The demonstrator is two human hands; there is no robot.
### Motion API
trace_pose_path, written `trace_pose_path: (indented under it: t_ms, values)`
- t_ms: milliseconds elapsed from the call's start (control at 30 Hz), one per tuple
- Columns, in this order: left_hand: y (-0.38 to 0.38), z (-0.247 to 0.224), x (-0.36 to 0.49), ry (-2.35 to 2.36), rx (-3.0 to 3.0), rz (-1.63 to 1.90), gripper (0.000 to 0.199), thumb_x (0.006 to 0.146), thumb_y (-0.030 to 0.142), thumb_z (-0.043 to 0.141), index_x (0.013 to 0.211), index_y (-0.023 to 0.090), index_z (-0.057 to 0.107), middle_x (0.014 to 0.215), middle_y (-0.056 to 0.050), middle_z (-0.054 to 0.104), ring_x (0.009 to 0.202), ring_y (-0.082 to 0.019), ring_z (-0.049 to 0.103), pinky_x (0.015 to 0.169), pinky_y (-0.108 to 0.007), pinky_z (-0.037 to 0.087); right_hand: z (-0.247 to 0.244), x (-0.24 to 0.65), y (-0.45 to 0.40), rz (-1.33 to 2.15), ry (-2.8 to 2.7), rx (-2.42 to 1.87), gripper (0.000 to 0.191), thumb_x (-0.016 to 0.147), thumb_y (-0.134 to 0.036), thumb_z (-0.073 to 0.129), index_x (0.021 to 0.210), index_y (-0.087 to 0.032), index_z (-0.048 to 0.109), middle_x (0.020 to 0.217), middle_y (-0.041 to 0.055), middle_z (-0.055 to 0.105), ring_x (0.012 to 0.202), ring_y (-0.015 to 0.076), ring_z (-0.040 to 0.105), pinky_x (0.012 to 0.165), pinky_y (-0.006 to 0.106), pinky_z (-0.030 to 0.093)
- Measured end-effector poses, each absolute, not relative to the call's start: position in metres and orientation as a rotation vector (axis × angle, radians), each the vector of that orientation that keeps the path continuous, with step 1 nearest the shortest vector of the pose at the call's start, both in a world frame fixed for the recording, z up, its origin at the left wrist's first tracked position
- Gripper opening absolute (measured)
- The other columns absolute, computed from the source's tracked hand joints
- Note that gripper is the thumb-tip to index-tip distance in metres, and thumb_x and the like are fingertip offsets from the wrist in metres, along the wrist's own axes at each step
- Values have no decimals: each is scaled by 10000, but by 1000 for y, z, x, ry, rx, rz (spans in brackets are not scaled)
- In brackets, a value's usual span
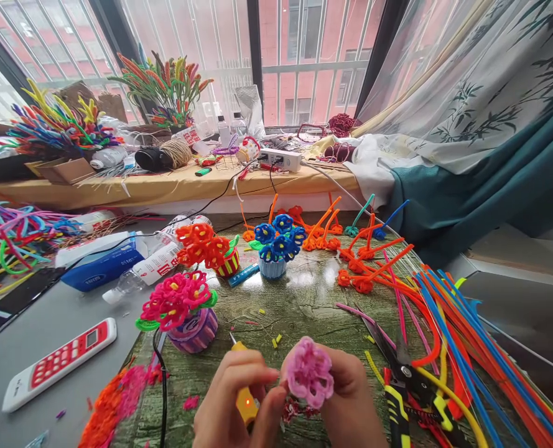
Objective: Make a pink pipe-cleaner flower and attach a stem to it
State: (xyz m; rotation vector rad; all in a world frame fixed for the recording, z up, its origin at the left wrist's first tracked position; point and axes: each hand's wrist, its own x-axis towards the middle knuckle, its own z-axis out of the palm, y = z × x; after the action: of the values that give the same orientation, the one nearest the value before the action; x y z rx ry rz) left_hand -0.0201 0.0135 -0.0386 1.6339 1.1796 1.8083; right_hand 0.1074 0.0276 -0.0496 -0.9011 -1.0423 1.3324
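A pale pink, loop-petalled flower of fuzzy chenille stem with a darker, tufted centre faces up above the green wood-grain tabletop, the curled fingers of the right hand closed about its underside, while the left hand bends its thumb and forefinger beside it, slightly parted, though I cannot tell whether they grip anything. Beyond stand 3 round pots: a purple striped pot holding magenta flowers, a red-and-yellow striped pot with orange flowers, and a pale blue ribbed pot with blue flowers.
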Motion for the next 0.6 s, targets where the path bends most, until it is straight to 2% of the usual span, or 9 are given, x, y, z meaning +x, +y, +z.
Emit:
trace_pose_path:
  t_ms: [33,100,200,300,433,500,600]
  values:
    - [13,-39,-15,1227,1580,1798,187,868,389,713,920,210,702,827,-16,638,605,-124,566,557,-231,481,-47,107,28,1378,-1036,-912,327,778,-450,786,595,-183,733,562,-3,613,527,127,516,515,213,469]
    - [13,-40,-6,1290,1565,1769,247,852,426,724,994,225,717,918,-35,649,688,-142,588,586,-232,470,-43,106,29,1439,-1029,-916,324,753,-484,799,623,-191,752,572,-1,634,540,137,541,550,223,495]
    - [13,-39,-1,1335,1603,1770,202,884,393,693,1000,231,730,914,-42,653,798,-174,618,628,-232,473,-37,106,31,1437,-1045,-892,325,756,-501,796,658,-192,770,559,-1,627,523,138,535,563,234,504]
    - [13,-38,-5,1334,1606,1761,161,885,370,693,959,233,736,878,-31,661,771,-170,623,631,-232,484,-35,106,32,1434,-1074,-866,354,766,-543,774,671,-202,781,554,-7,620,501,133,516,576,242,512]
    - [13,-35,-15,1333,1576,1682,135,894,323,684,996,249,735,866,-11,675,655,-135,594,596,-229,484,-37,106,31,1400,-1114,-873,300,803,-517,750,788,-225,822,684,25,707,645,183,615,704,279,537]
    - [12,-34,-19,1353,1573,1688,125,902,293,674,1004,253,733,882,-5,671,634,-120,588,595,-226,482,-38,106,31,1366,-1134,-894,297,811,-511,744,814,-227,829,699,34,709,667,191,622,688,274,527]
    - [10,-35,-21,1388,1639,1739,105,899,215,678,968,248,750,891,-6,666,663,-111,605,614,-211,485,-38,105,31,1362,-1138,-896,339,798,-552,742,781,-226,831,619,17,658,602,166,568,641,259,496]
